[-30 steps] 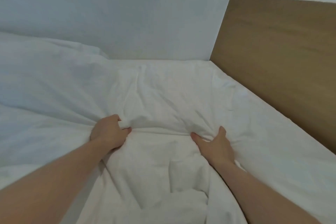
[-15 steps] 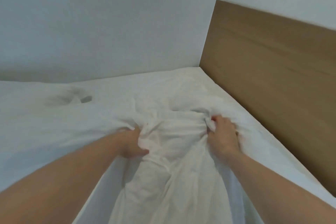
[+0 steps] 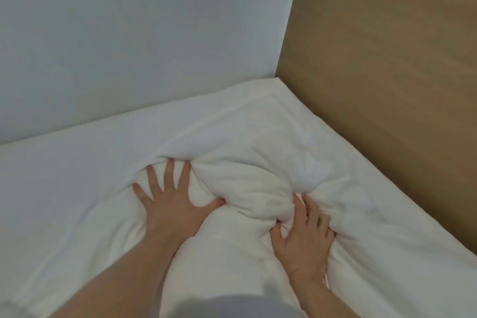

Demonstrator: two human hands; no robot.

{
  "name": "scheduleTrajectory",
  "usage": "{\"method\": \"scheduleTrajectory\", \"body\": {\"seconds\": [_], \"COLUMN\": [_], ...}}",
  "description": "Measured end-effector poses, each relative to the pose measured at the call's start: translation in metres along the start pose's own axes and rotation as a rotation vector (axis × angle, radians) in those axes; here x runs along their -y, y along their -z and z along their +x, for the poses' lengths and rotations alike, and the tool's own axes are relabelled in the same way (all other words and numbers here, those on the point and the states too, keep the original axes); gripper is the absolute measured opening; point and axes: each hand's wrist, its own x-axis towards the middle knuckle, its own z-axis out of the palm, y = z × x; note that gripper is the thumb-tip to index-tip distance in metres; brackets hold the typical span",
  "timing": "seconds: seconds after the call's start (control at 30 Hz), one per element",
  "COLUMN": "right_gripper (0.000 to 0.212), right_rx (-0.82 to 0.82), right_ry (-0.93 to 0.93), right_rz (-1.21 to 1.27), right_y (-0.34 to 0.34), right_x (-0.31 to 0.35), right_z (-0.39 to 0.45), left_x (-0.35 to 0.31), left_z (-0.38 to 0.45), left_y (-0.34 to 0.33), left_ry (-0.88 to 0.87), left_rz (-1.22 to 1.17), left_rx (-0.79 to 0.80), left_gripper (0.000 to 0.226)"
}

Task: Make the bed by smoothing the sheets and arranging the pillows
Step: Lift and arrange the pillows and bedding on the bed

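- The left hand [image 3: 169, 205] lies flat with fingers spread wide, pressing the rumpled white cotton duvet [image 3: 247, 188].
- The right hand [image 3: 304, 235] presses the same duvet with fingers loosely spread, fingertips sunk in a fold; it grips nothing.
- The duvet bunches between the hands, near the bed's corner, over a smooth white sheet [image 3: 64, 175].
- A brown wooden headboard [image 3: 387, 72] stands on the right, a pale wall [image 3: 129, 33] behind.

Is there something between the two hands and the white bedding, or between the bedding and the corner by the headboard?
Nothing visible. The left hand presses flat on the white bedding, the right hand also touches it, and the sheet up to the wooden headboard corner lies bare.
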Motion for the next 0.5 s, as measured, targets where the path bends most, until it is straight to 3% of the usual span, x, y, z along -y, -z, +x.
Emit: {"method": "scheduleTrajectory", "body": {"seconds": [0.07,0.27,0.5], "right_gripper": [0.074,0.075,0.062], "right_rx": [0.015,0.186,0.104], "right_ry": [-0.004,-0.089,-0.073], "right_rz": [0.032,0.068,0.076], "right_y": [-0.027,-0.018,-0.024], "right_x": [-0.008,-0.009,-0.012], "right_z": [0.013,0.017,0.016], "left_x": [0.008,0.005,0.009], "left_z": [0.012,0.025,0.027], "left_y": [-0.043,-0.049,-0.055], "left_ry": [-0.048,-0.173,-0.217], "left_rz": [-0.031,-0.094,-0.117], "left_rx": [-0.199,-0.190,-0.201], "left_gripper": [0.099,0.090,0.088]}}
